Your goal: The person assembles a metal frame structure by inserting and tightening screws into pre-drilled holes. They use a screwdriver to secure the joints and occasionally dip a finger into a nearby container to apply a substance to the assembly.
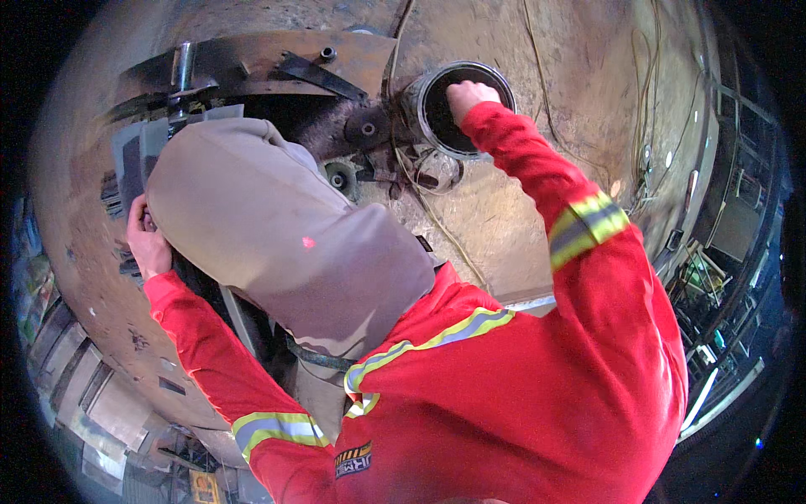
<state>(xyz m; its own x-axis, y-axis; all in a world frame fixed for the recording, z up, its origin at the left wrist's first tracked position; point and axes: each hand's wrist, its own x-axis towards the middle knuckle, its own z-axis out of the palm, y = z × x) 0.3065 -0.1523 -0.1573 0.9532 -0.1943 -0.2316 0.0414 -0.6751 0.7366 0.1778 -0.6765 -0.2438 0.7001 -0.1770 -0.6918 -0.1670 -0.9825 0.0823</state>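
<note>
My right hand (470,99) reaches into a round metal bucket (412,107) with a dark inside. Its fingers are curled, and whatever they hold is hidden. At the left, my left hand (149,241) is beside a large bent shape covered in tan-grey cloth (269,210), which looks like my leg. The left fingers are bent inward, partly hidden behind the cloth's edge; what they grip cannot be made out. Dark grey flat pieces (128,160) lie just beyond that hand.
A curved rusty metal piece (269,55) with a dark flat bar (323,76) lies at the far side. Round metal parts (340,178) sit below the bucket. Thin cables (541,84) run over the brown surface. Clutter and racks (705,277) stand at the right.
</note>
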